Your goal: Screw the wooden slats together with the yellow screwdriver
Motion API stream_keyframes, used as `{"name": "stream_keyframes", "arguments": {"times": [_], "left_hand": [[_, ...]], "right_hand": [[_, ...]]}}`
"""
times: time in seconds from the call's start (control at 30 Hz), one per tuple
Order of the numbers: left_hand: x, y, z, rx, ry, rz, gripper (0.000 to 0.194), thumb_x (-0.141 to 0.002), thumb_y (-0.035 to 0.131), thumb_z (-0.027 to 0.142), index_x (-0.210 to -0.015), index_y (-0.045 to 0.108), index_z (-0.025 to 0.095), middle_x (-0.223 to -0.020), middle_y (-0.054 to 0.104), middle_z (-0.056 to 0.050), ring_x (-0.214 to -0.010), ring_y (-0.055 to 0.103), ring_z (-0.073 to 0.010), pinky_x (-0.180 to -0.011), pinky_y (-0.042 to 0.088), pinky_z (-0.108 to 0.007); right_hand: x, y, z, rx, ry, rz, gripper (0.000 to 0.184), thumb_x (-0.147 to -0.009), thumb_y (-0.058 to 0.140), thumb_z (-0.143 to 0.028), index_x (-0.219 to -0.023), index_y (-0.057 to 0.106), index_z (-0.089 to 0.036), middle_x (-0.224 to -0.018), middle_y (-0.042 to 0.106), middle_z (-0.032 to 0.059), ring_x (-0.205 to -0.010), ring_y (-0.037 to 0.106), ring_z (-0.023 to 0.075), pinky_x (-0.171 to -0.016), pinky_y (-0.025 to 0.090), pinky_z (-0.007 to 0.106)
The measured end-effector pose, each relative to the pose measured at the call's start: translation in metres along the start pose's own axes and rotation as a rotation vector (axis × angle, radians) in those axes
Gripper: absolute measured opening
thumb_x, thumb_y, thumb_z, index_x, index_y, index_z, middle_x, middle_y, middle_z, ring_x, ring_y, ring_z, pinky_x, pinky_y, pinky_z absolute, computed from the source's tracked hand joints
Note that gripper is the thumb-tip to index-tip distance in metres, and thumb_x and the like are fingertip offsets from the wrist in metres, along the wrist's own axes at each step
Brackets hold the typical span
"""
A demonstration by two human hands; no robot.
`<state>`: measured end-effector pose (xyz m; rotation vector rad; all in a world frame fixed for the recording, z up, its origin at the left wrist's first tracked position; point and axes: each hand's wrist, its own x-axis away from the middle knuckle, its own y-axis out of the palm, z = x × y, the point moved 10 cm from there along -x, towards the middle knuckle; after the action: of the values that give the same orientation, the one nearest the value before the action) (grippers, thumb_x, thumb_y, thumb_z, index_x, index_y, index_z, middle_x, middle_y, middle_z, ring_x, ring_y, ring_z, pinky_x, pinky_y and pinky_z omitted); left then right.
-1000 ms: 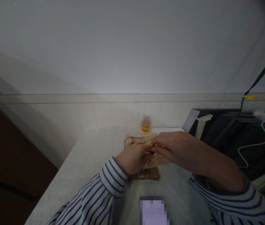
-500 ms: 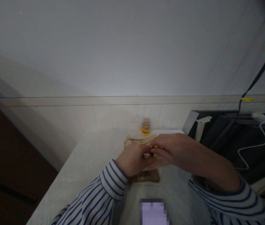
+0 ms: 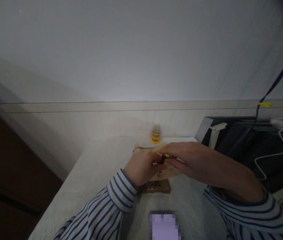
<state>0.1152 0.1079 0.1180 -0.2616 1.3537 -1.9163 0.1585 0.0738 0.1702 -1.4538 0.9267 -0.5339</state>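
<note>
Over the middle of the table, my right hand [image 3: 185, 156] is closed in a pinch on a small yellow-and-black screwdriver [image 3: 165, 156]. My left hand [image 3: 142, 166] is closed on a light wooden piece [image 3: 172, 172], its fingertips close to the screwdriver. My hands cover much of the wood, and the screwdriver's tip is hidden. Just below them lies a brown printed packet [image 3: 157, 186]. Behind the wood stands a yellow screwdriver bit case [image 3: 156, 134] with a clear domed cover.
A phone with a blurred screen [image 3: 165, 226] lies at the table's near edge. The pale covered table [image 3: 91, 173] meets the wall at the back. On the right are dark panels, a white bracket [image 3: 215, 135] and a white cable [image 3: 268, 157]. Brown furniture [image 3: 11, 173] stands left.
The wooden piece has tilted slightly, showing more of its near face with a dark mark. Both hands keep nearly the same place and grip.
</note>
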Motion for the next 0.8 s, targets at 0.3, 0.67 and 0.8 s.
{"name": "stream_keyframes", "arguments": {"times": [0.3, 0.67, 0.8], "left_hand": [[0.000, 0.004, 0.004, 0.044, 0.057, -0.025, 0.018, -0.086, 0.052, 0.029, -0.088, 0.066, 0.019, -0.084, 0.067, -0.003, -0.081, 0.060, -0.0176, -0.072, 0.042, -0.027], [0.001, 0.003, 0.009, 0.095, 0.119, -0.061, 0.018, -0.087, 0.049, 0.021, -0.096, 0.064, 0.018, -0.097, 0.067, -0.006, -0.093, 0.060, -0.0201, -0.084, 0.044, -0.031], [0.001, 0.005, 0.010, 0.139, 0.132, -0.097, 0.019, -0.087, 0.048, 0.019, -0.099, 0.063, 0.018, -0.099, 0.066, -0.005, -0.094, 0.059, -0.0193, -0.084, 0.044, -0.029]], "right_hand": [[0.000, 0.003, 0.010, 0.074, 0.012, 0.030, 0.021, -0.088, 0.043, -0.021, -0.086, 0.064, -0.019, -0.080, 0.066, 0.0043, -0.074, 0.060, 0.0170, -0.066, 0.043, 0.029], [0.001, 0.001, 0.004, 0.186, -0.011, 0.060, 0.018, -0.088, 0.046, -0.027, -0.077, 0.057, -0.019, -0.073, 0.062, 0.0025, -0.065, 0.057, 0.0164, -0.059, 0.038, 0.028], [0.000, 0.003, 0.005, 0.198, -0.008, 0.054, 0.018, -0.088, 0.047, -0.028, -0.078, 0.058, -0.019, -0.071, 0.062, 0.0017, -0.062, 0.056, 0.0155, -0.056, 0.036, 0.028]]}}
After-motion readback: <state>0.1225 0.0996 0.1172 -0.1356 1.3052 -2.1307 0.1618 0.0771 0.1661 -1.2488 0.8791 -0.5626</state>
